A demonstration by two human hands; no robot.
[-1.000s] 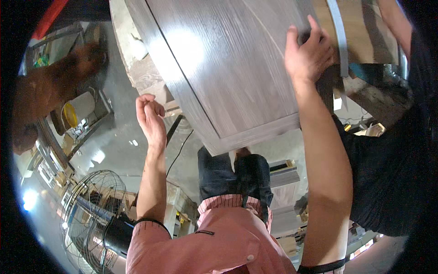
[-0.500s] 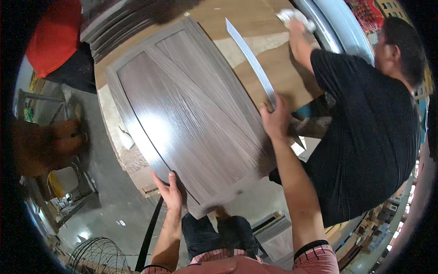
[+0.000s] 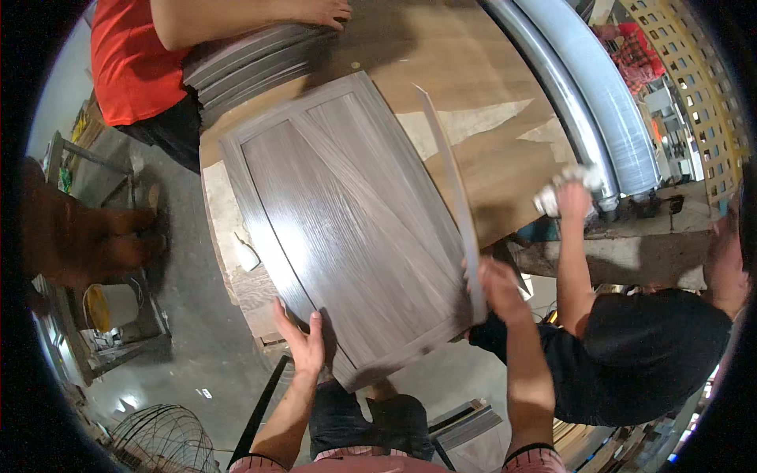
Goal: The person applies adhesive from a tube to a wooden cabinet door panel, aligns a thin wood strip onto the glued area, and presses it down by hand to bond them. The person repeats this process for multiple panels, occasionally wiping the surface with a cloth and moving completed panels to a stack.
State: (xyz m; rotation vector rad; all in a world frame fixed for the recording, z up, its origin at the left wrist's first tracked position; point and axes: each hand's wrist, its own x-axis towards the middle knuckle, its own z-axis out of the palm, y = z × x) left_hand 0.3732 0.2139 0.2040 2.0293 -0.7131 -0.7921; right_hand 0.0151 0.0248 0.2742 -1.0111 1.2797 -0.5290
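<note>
A grey wood-grain cabinet door with a raised frame and a diagonal bar lies on the worktable, its near end jutting past the table's edge. My left hand grips the door's left edge near the closest corner, thumb on top and fingers along the side. In my right hand, somewhat blurred, is a long narrow grey strip, standing nearly edge-on along the door's right side. I cannot tell whether the strip touches the door.
A co-worker's hand at the right holds a white cloth. Far left, a person in a red shirt reaches over stacked grey panels. A small white bottle-like object sits beside the door. Plastic-wrapped rolls line the far right.
My right hand has come nearer to me with the strip, which turned from flat-facing to edge-on. The co-worker's cloth moved nearer. The red-shirted person's arm came over the stack.
</note>
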